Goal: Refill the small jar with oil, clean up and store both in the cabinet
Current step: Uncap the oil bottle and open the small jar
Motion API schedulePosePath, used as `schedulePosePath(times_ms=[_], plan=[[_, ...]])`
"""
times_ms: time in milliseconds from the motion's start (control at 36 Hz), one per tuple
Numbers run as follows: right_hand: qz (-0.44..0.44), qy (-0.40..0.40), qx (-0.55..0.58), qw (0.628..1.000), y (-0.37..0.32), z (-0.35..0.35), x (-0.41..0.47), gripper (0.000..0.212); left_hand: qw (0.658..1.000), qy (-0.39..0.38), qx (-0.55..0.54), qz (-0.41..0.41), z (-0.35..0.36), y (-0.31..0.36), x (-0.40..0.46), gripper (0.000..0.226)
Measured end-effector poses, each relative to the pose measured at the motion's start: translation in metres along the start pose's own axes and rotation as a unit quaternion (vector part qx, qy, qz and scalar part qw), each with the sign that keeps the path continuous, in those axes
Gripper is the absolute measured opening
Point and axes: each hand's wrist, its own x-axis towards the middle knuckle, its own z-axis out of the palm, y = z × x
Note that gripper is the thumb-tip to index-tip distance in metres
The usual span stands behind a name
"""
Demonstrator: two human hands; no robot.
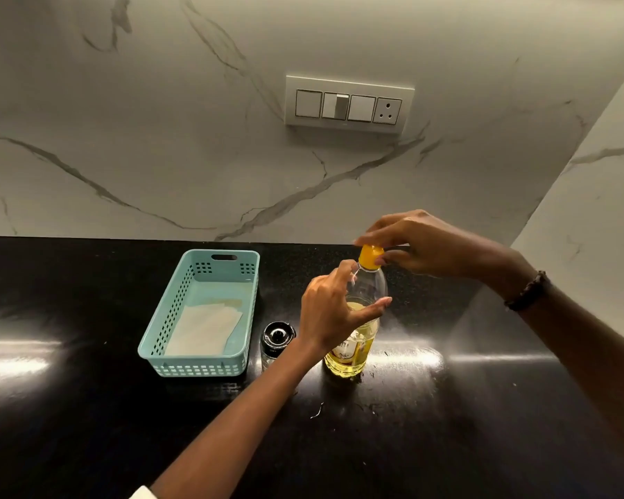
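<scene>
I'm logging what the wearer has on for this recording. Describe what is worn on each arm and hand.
Both forearms are bare. The right hand has no glove or visible ring; on its wrist sits a dark beaded bracelet. The left hand wears nothing visible, wrist included. Near the bottom edge, at the left upper arm, a bit of white sleeve shows.

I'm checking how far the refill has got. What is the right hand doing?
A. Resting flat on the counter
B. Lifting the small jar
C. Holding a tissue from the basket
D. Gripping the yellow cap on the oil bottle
D: the right hand pinches the yellow cap atop the oil bottle, while the left hand steadies the bottle's body.
</scene>
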Motion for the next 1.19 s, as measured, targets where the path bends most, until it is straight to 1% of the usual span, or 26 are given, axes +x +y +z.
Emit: schedulePosePath(times_ms=[83, 167, 306, 361, 417, 472, 528, 583, 611, 667, 694, 722, 750, 778, 806, 833, 861, 889, 972, 1028, 1111, 1194], plan=[[0.025, -0.005, -0.019, 0.999, -0.003, -0.002, 0.003, 0.041, 1.0, -0.001, 0.001, 0.002, -0.001, 0.001, -0.001, 0.07], [0.029, -0.015, -0.048, 0.998, -0.006, -0.001, 0.006, 0.035, 1.0, -0.007, -0.001, 0.002, -0.001, 0.001, -0.001, 0.071], [0.017, -0.04, -0.008, 0.999, -0.004, -0.007, 0.005, 0.034, 1.0, -0.008, -0.001, -0.006, -0.003, 0.003, -0.003, 0.073], [0.016, -0.027, 0.01, 0.999, -0.003, -0.01, 0.003, 0.033, 1.0, -0.014, 0.002, -0.009, -0.006, 0.005, -0.004, 0.078], [0.019, 0.016, 0.035, 0.999, -0.001, -0.012, -0.003, 0.034, 1.0, -0.027, 0.001, -0.011, -0.008, 0.006, -0.003, 0.087], [0.029, 0.086, 0.083, 0.992, -0.004, -0.012, -0.015, 0.036, 0.998, -0.053, -0.012, -0.028, -0.011, 0.008, -0.003, 0.096], [0.056, 0.168, 0.147, 0.973, -0.013, -0.006, -0.036, 0.04, 0.994, -0.05, -0.071, -0.063, -0.016, 0.01, -0.006, 0.098], [0.094, 0.241, 0.211, 0.943, -0.023, 0.014, -0.06, 0.044, 0.982, -0.006, -0.167, -0.091, -0.026, 0.017, -0.016, 0.087], [0.112, 0.268, 0.248, 0.924, -0.028, 0.027, -0.071, 0.043, 0.973, 0.023, -0.21, -0.094, -0.031, 0.022, -0.024, 0.076], [0.153, 0.304, 0.323, 0.883, -0.035, 0.064, -0.093, 0.038, 0.958, 0.06, -0.259, -0.105, -0.038, 0.031, -0.048, 0.048], [0.183, 0.307, 0.344, 0.868, -0.038, 0.086, -0.103, 0.036, 0.951, 0.05, -0.279, -0.124, -0.039, 0.034, -0.063, 0.034], [0.216, 0.303, 0.348, 0.86, -0.042, 0.109, -0.111, 0.034, 0.94, 0.021, -0.303, -0.155, -0.038, 0.036, -0.078, 0.023], [0.247, 0.294, 0.339, 0.859, -0.046, 0.131, -0.118, 0.031, 0.924, -0.019, -0.33, -0.193, -0.035, 0.037, -0.092, 0.015], [0.272, 0.286, 0.325, 0.859, -0.05, 0.153, -0.124, 0.028, 0.9, -0.057, -0.362, -0.235, -0.029, 0.035, -0.106, 0.01], [0.293, 0.283, 0.314, 0.858, -0.054, 0.173, -0.129, 0.025, 0.872, -0.087, -0.39, -0.281, -0.022, 0.03, -0.118, 0.009], [0.312, 0.282, 0.31, 0.853, -0.058, 0.192, -0.135, 0.023, 0.847, -0.113, -0.408, -0.323, -0.014, 0.026, -0.128, 0.014], [0.329, 0.282, 0.307, 0.847, -0.06, 0.208, -0.14, 0.023, 0.828, -0.137, -0.412, -0.356, -0.005, 0.02, -0.137, 0.019], [0.342, 0.283, 0.305, 0.843, -0.062, 0.222, -0.143, 0.023, 0.819, -0.159, -0.405, -0.376, 0.002, 0.015, -0.143, 0.023], [0.367, 0.272, 0.318, 0.831, -0.066, 0.251, -0.152, 0.02, 0.809, -0.218, -0.368, -0.404, 0.017, 0.007, -0.159, 0.027], [0.367, 0.26, 0.319, 0.835, -0.067, 0.262, -0.155, 0.018, 0.803, -0.238, -0.358, -0.412, 0.021, 0.007, -0.164, 0.027], [0.366, 0.241, 0.308, 0.844, -0.068, 0.273, -0.157, 0.017, 0.792, -0.249, -0.361, -0.425, 0.024, 0.009, -0.167, 0.027], [0.374, 0.235, 0.29, 0.849, -0.069, 0.278, -0.157, 0.019, 0.791, -0.246, -0.361, -0.427, 0.022, 0.011, -0.17, 0.026]])
